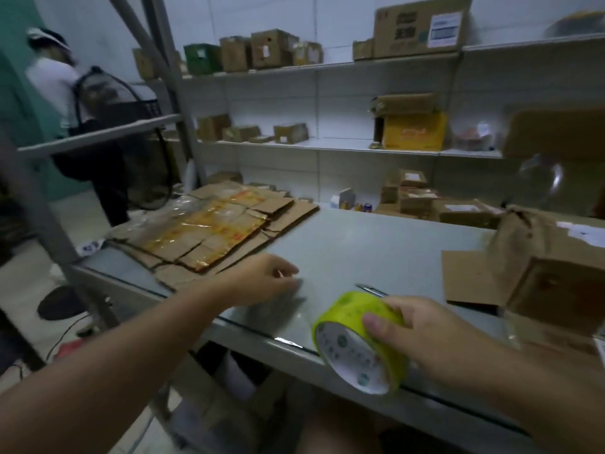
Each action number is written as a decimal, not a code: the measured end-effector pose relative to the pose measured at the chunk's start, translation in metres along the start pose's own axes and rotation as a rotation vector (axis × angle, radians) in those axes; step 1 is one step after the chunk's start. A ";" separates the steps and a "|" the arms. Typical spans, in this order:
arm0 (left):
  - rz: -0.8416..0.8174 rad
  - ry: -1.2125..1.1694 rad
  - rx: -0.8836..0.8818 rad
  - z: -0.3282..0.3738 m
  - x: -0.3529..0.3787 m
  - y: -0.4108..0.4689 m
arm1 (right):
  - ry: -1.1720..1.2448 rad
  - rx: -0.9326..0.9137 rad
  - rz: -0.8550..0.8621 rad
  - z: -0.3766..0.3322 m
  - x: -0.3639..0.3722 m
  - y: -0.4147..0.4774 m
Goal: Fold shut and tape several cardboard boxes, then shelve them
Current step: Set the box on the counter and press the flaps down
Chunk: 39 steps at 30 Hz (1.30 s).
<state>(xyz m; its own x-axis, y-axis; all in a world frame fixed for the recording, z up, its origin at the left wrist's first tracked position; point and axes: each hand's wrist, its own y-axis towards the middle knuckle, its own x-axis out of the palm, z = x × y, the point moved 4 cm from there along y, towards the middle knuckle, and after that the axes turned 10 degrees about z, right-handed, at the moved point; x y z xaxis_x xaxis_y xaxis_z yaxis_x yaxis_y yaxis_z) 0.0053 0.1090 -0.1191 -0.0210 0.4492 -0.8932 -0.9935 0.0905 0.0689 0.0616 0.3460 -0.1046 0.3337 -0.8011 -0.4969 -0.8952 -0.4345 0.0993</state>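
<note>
The roll of yellow-green packing tape [358,342] is sitting at the lower centre of the frame, just over the near edge of the grey table [360,244], and the right hand [435,339] is gripping it, thumb pressed on the outer band and the fingers curled behind. A clear strip seems to be running from the roll toward the left, though blur makes that hard to confirm.

The left hand [265,278] is reaching out to the centre of the frame, palm down and fingers loosely bunched, its tips touching or nearly touching the tabletop; whether it is pinching the tape's free end I cannot tell.

Judging by this, the taping step is in hand, with a length of tape being drawn out. The next move calls for keeping that strip taut and carrying it to the open cardboard box [537,273] at the right edge, whose flaps are standing unfolded.

A stack of flattened cartons [209,231] is lying at the centre left. White shelves [343,145] holding sealed boxes are filling the upper half, and another person [65,93] is standing at the upper left.
</note>
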 end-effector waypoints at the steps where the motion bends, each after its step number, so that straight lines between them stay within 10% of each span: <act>1: -0.008 -0.059 0.018 -0.006 0.002 -0.011 | 0.055 0.010 0.022 -0.004 0.000 0.003; 5: -0.025 -0.206 0.118 -0.005 0.009 -0.025 | 0.171 -0.033 0.293 -0.035 -0.016 0.027; 15: -0.136 -0.948 -0.003 -0.042 0.003 -0.022 | 0.505 -0.238 0.324 -0.138 -0.004 0.087; 21: 0.097 -1.656 -0.384 -0.053 0.007 -0.010 | 0.342 -0.204 0.254 -0.139 -0.030 0.099; 30: -0.385 -1.910 -0.314 0.072 0.035 -0.013 | 0.204 -0.260 0.232 -0.134 -0.085 0.079; 39: -0.029 -1.667 -0.349 0.143 0.051 0.038 | -0.002 -0.267 0.342 -0.106 -0.178 0.040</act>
<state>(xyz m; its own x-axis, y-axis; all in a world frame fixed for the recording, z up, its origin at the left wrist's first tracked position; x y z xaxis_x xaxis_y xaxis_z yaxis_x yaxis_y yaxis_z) -0.0179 0.2625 -0.0987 -0.0983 0.8466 0.5230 -0.9717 0.0318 -0.2341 -0.0020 0.4275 0.0795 0.0303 -0.9166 -0.3987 -0.8464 -0.2358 0.4776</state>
